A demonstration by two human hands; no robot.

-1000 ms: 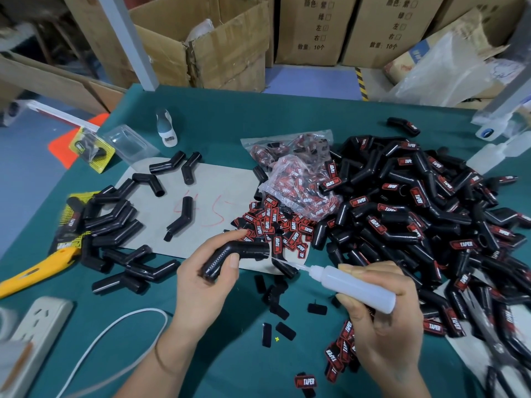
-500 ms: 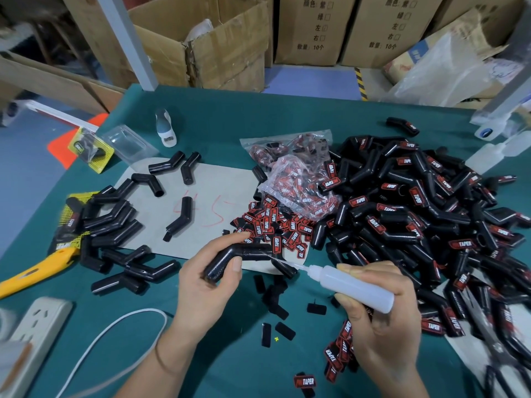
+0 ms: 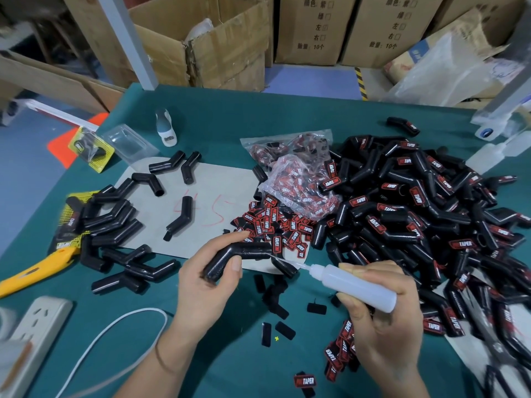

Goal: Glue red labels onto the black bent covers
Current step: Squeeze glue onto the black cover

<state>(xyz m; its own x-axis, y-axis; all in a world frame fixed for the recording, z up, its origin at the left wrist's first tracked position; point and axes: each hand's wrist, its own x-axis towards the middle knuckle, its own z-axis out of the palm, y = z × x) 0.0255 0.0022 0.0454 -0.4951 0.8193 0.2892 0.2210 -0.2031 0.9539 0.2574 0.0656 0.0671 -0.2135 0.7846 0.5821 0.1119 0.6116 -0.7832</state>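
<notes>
Hiding part of bent cover [image 3: 230,261], left hand [image 3: 205,285], glue bottle [image 3: 355,285] nozzle tip indistinct

This is a small factory or packing workshop. A green-covered worktable [image 3: 287,116] fills the view, and right of the right hand [image 3: 385,320] lies a heap of labelled black bent covers [image 3: 431,214]. Beyond the left hand [image 3: 207,282] sit loose red labels [image 3: 273,222] and unlabelled covers [image 3: 115,225]. Far beyond both hands, stacked cardboard cartons [image 3: 310,27] with printed quantity boxes stand on the floor.
</notes>
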